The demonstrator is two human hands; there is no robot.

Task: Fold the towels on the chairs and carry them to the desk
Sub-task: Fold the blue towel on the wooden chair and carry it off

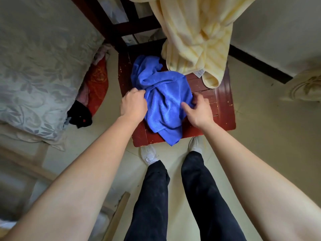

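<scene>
While hands (133,105) (199,112) grip, chair (224,101) holds towel (165,101).

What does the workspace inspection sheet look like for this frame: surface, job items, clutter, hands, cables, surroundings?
Surface: red-brown wooden chair seat, paint chipped at the edges.
Job's things: blue towel crumpled on the seat, one corner hanging over the front edge; yellow towel draped over the chair back, lower end on the seat. Desk not in view.
Clutter: black cloth and red fabric between the bedding and the chair.
Hands: left hand grips the blue towel's left edge; right hand pinches its right side.
Cables: nothing seen.
Surroundings: grey patterned bedding at left, pale floor, white shoes at the chair's front.
</scene>
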